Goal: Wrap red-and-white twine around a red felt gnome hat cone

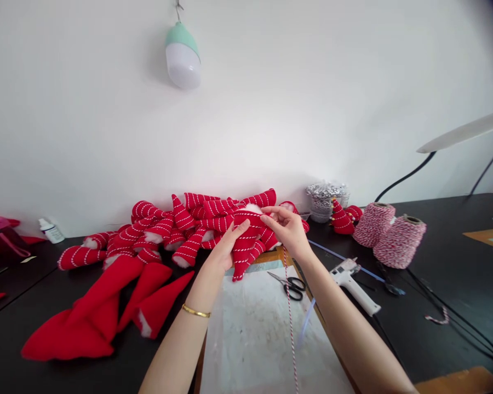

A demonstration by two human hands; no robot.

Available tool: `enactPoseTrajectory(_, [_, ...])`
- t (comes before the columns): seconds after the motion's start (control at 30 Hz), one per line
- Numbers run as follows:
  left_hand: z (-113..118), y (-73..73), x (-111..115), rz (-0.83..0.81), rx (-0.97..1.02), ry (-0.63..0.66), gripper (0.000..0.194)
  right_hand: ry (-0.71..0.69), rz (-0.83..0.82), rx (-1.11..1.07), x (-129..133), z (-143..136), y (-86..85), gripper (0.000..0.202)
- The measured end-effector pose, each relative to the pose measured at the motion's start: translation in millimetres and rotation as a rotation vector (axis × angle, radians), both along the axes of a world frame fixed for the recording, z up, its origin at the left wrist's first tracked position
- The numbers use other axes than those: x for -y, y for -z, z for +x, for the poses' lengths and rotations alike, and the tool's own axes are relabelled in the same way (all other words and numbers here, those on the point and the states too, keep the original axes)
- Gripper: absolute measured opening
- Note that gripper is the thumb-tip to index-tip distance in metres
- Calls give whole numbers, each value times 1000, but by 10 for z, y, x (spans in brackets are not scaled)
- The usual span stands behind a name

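Note:
A red cone with white stitched stripes (246,241) is held point down above the work board, white stuffing showing at its wide top end. My left hand (229,243) grips its left side, thumb on the front. At the upper right edge of the cone, my right hand (285,227) pinches with thumb and fingers. A red-and-white twisted cord (290,317) hangs from beneath my right hand down over the board (254,339). Black-handled scissors (293,287) lie on the board, just below the hands.
Striped stuffed cones (133,235) are heaped behind and left, with plain red cones (94,312) nearer. To the right are a glue gun (353,284), two cord spools (400,241), a small decorated cone (340,219), a tub of silver tinsel (324,200) and a lamp (464,131).

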State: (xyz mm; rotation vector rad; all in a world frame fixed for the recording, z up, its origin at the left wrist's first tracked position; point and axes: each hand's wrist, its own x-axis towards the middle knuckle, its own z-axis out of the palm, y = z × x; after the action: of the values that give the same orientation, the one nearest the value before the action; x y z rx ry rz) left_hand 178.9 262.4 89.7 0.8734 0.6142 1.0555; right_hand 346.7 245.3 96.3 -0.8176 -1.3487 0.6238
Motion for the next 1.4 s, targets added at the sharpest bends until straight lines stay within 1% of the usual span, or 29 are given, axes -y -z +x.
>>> enactPoseTrajectory(0.1, [-7, -8, 8, -24, 8, 0, 41, -43, -47, -37, 6, 18, -2, 34])
enactPoseTrajectory(0.2, [22, -29, 37, 16, 1, 0, 37, -92, -108, -77, 28, 16, -11, 37])
enactPoseTrajectory(0.3, [56, -47, 53, 91, 10, -59, 44, -134, -156, -81, 40, 8, -17, 43])
enactPoseTrajectory(0.4, [45, -53, 50, 154, 13, -120, 54, -112, -170, -37, 27, 7, -7, 47])
enactPoseTrajectory(0.47, [12, -52, 43, 144, -4, -104, 54, -79, -168, -10, 8, 10, 8, 45])
enactPoseTrajectory(0.53, [-27, -45, 31, 105, -50, -46, 54, -57, -153, -2, -11, 13, 25, 41])
enactPoseTrajectory(0.6, [-55, -34, 11, 83, -101, 8, 61, -34, -122, 8, -26, 17, 38, 37])
enactPoseTrajectory(0.63, [-65, -30, -3, 92, -129, -1, 67, -18, -103, 22, -31, 21, 43, 36])
enactPoseTrajectory(0.67, [-73, -29, -20, 117, -163, -49, 73, 2, -85, 45, -35, 25, 46, 35])
enactPoseTrajectory(0.73, [-95, -41, -49, 228, -251, -239, 81, 52, -53, 114, -39, 37, 52, 33])
enactPoseTrajectory(0.77, [-112, -56, -58, 311, -300, -345, 81, 69, -43, 153, -40, 42, 54, 31])
enactPoseTrajectory(0.8, [-135, -77, -58, 402, -347, -426, 76, 72, -34, 194, -40, 47, 56, 30])
enactPoseTrajectory(0.83, [-161, -102, -49, 491, -390, -464, 68, 63, -27, 232, -39, 49, 59, 29])
enactPoseTrajectory(0.87, [-190, -131, -31, 569, -427, -461, 59, 43, -20, 265, -37, 49, 61, 28])
enactPoseTrajectory(0.9, [-219, -159, -6, 628, -466, -430, 50, 18, -13, 289, -34, 46, 62, 27])
enactPoseTrajectory(0.93, [-244, -185, 23, 667, -508, -385, 44, -7, -5, 300, -31, 41, 63, 27])
enactPoseTrajectory(1.0, [-277, -220, 80, 697, -596, -295, 38, -34, 9, 297, -20, 24, 62, 27])
enactPoseTrajectory(1.1, [-271, -216, 117, 672, -660, -200, 41, -41, 20, 283, 0, -9, 53, 27])
enactPoseTrajectory(1.27, [-187, -137, 66, 544, -569, -73, 50, -27, 35, 275, 13, -63, 53, 26])
enactPoseTrajectory(1.33, [-163, -123, 55, 519, -533, -31, 45, -19, 54, 260, 15, -82, 59, 23])
enactPoseTrajectory(1.4, [-154, -127, 62, 509, -502, 0, 36, -16, 67, 241, 22, -99, 63, 21])
